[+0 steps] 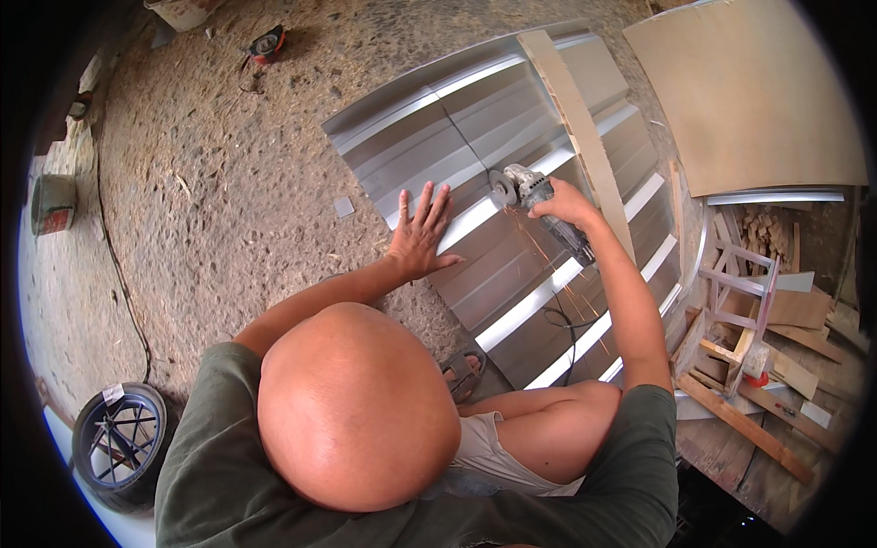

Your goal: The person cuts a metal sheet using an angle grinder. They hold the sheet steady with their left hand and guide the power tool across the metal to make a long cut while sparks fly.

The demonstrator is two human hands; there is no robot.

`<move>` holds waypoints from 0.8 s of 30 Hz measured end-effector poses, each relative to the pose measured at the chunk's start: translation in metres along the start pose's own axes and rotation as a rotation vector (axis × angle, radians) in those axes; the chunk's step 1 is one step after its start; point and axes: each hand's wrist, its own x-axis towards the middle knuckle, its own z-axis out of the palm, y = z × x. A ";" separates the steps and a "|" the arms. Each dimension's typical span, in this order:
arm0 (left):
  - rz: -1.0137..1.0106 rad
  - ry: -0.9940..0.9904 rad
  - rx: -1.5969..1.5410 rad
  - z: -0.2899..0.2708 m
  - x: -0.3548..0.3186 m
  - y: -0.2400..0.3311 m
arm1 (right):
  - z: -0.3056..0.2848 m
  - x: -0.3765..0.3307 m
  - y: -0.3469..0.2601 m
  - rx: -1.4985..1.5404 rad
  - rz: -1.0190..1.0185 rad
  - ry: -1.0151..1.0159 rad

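A ribbed grey metal sheet [402,142] lies on the ground before me. My left hand [420,230] rests flat on its left edge, fingers spread, holding nothing. My right hand [568,205] is closed around the body of an angle grinder [530,184]. The grinder's disc [502,188] is at a raised rib of the sheet, and orange sparks [534,242] fly back toward my knees. A thin dark line [463,135] runs across the sheet from its far edge to the disc. The grinder's black cable [573,352] loops over the near part of the sheet.
A long wooden board [575,128] lies across the sheet, right of the grinder. Further right are a large plywood panel [749,100], a small wooden frame [740,283] and scrap wood. A spoked wheel [123,437], a bucket [55,205] and a red-and-black tool [265,46] sit on the left.
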 end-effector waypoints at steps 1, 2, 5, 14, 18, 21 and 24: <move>0.004 0.005 -0.010 0.000 0.001 0.000 | 0.001 0.002 0.003 -0.012 0.000 0.017; 0.008 0.012 -0.019 0.000 0.001 0.000 | 0.001 0.006 0.010 -0.023 0.002 0.030; 0.009 0.031 -0.013 0.002 0.003 0.001 | 0.001 0.012 0.020 -0.035 0.006 0.033; -0.002 -0.018 -0.011 -0.001 -0.001 -0.001 | -0.004 -0.005 -0.016 -0.035 0.012 -0.040; 0.008 -0.023 -0.018 -0.001 0.003 0.001 | -0.003 0.002 0.004 -0.060 0.013 0.051; -0.002 -0.037 -0.001 -0.001 -0.001 -0.001 | 0.000 -0.012 -0.023 -0.052 0.039 0.021; 0.003 -0.016 -0.007 0.001 -0.001 -0.001 | -0.004 -0.014 -0.027 -0.024 0.044 -0.015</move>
